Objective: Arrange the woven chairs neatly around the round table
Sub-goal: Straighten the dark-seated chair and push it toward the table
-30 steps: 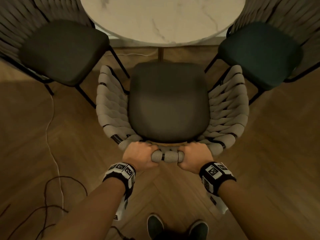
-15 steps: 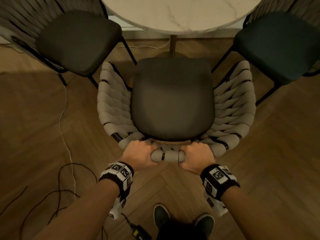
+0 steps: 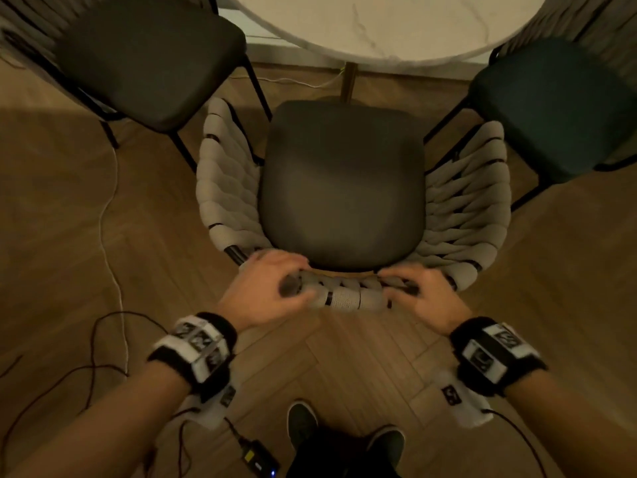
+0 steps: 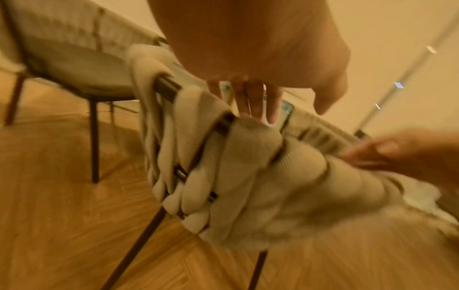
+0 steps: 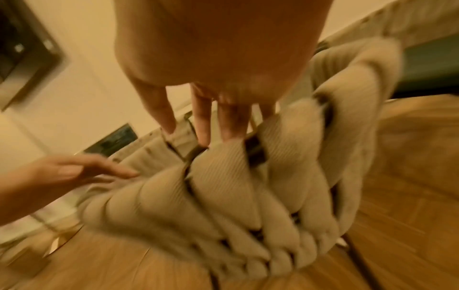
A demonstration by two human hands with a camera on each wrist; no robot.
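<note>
Both grips loosened off chair back (image 3: 344, 298); wrist views show fingers (image 4: 253, 102) straight, holding nothing

Both hands, left hand (image 3: 265, 294) and right hand (image 3: 422, 298), forward, fingers (image 4: 255, 102) loosely extended

On my left wrist feed, my left hand (image 4: 250, 49) hangs over the top rail of the woven chair (image 4: 238, 176), its fingers (image 4: 255, 102) straight and pointing down, the tips at the padded straps beside a dark bar of the frame. My right hand (image 4: 402, 155) shows blurred at the right edge, fingers stretched toward the same rail. A second chair (image 4: 67, 51) stands behind on the left, on the wooden floor (image 4: 49, 215).
</note>
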